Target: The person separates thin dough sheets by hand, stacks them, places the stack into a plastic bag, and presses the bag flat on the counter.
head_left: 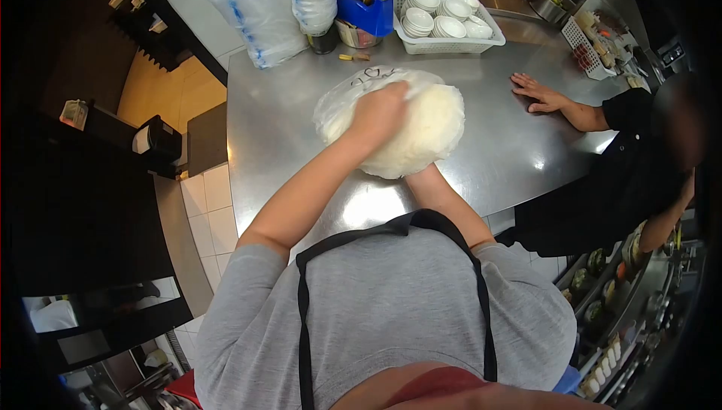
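Note:
A large round white mass [432, 128], like dough or a similar soft food, lies over the steel counter [259, 128]. Clear plastic film [368, 83] with dark handwriting covers its far left part. My left hand [380, 117] is on top of the film, blurred by motion, with its fingers curled at the plastic. Only the wrist of my right hand [423, 177] shows at the near edge of the mass; the mass hides its fingers.
Along the back stand plastic bags [259, 15], a blue tape dispenser [365, 8] and a white basket [451, 45] of small bowls. A small yellow-handled item [353, 57] lies before them. At right, a co-worker in black rests a hand [543, 96] on the counter.

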Tool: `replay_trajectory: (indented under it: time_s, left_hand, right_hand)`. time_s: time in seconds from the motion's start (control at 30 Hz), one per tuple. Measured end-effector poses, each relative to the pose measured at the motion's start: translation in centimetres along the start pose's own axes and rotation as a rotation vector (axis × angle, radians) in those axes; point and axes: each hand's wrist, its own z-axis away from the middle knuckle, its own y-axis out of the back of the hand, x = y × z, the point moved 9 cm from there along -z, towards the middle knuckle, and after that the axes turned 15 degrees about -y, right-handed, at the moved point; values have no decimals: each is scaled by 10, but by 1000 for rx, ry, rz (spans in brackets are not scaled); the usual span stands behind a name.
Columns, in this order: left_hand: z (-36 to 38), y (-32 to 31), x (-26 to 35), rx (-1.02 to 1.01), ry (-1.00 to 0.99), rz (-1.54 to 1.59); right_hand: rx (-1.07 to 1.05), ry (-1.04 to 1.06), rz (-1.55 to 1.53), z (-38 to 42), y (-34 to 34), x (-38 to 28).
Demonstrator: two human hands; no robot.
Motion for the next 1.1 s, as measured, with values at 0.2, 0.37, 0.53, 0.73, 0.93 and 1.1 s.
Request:
replay_trajectory:
  time_s: [0.2, 0.37, 0.53, 0.73, 0.93, 1.1]
  left_hand:
    - [16, -14, 146, -202, -734, 204]
    - [58, 15, 55, 111, -238, 56]
    - [93, -31, 46, -389, -79, 220]
    - [106, -50, 129, -626, -62, 1104]
    - [110, -26, 87, -607, 58, 802]
    - [170, -39, 55, -579, 278, 724]
  right_hand:
    - [38, 94, 38, 21, -5, -34]
    - [49, 236, 90, 40, -14, -89]
    - [52, 301, 141, 48, -25, -119]
    - [73, 234, 215, 38, -19, -101]
    - [135, 33, 543, 35, 32, -45]
    - [531, -181, 869, 116, 95, -39]
